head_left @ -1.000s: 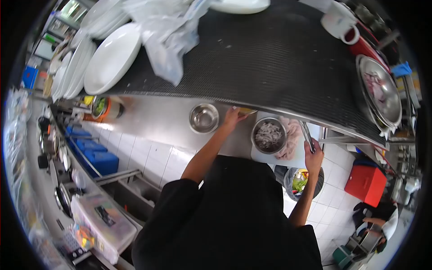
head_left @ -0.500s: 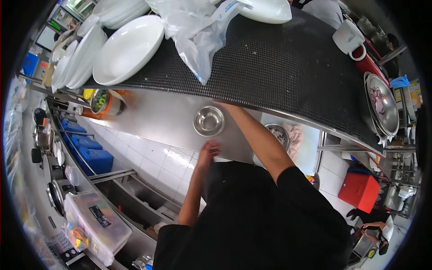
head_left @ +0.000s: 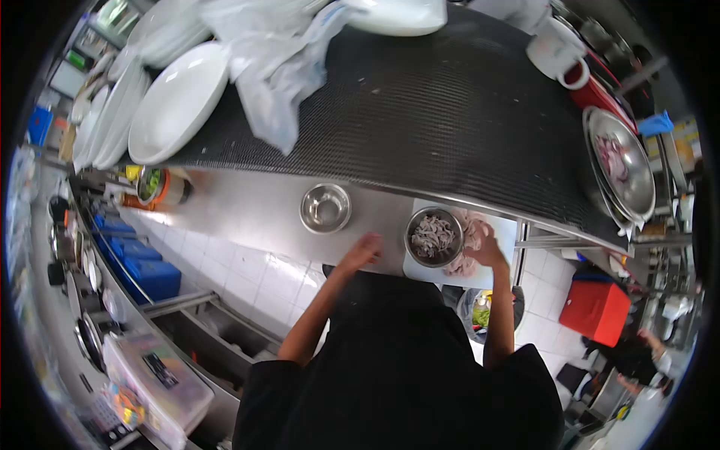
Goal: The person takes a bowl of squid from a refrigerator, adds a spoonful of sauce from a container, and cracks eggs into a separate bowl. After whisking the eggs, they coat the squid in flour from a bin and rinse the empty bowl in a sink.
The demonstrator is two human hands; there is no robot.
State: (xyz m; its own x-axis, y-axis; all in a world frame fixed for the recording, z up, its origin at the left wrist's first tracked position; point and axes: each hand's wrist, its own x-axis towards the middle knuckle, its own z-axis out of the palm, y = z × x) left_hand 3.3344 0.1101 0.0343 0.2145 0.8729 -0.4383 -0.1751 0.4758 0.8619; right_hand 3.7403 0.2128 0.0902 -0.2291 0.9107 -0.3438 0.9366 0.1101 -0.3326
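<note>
Scraps (head_left: 481,311) of green and yellow lie in one lined bin (head_left: 465,309) near the person's body. Of the two bare hands, the left hand (head_left: 362,252) hangs by the near edge of the desk (head_left: 247,210), blurred, its fingers loosely bent and half open. The right hand (head_left: 489,253) reaches down onto the pale meat (head_left: 471,221), fingers bent downward; whether they pinch a piece I cannot tell. This meat lies on the right part of one white board (head_left: 506,234), its long axis, as far as it shows, running roughly away from the person. Just left of it, on the same board, one metal bowl (head_left: 433,262) holds thin greyish strips (head_left: 433,236) pointing every way. A second metal bowl (head_left: 325,208) stands upright on the desk, well to the left, and one container (head_left: 175,190) with green pieces stands at the far left end. Beyond runs a shelf (head_left: 405,105) with a dark, ribbed top, carrying one white cup (head_left: 553,49), several white dishes (head_left: 180,105), one crumpled plastic bag (head_left: 277,105) and, at the right, nested metal bowls (head_left: 639,176), the uppermost containing pinkish pieces (head_left: 613,157).
</note>
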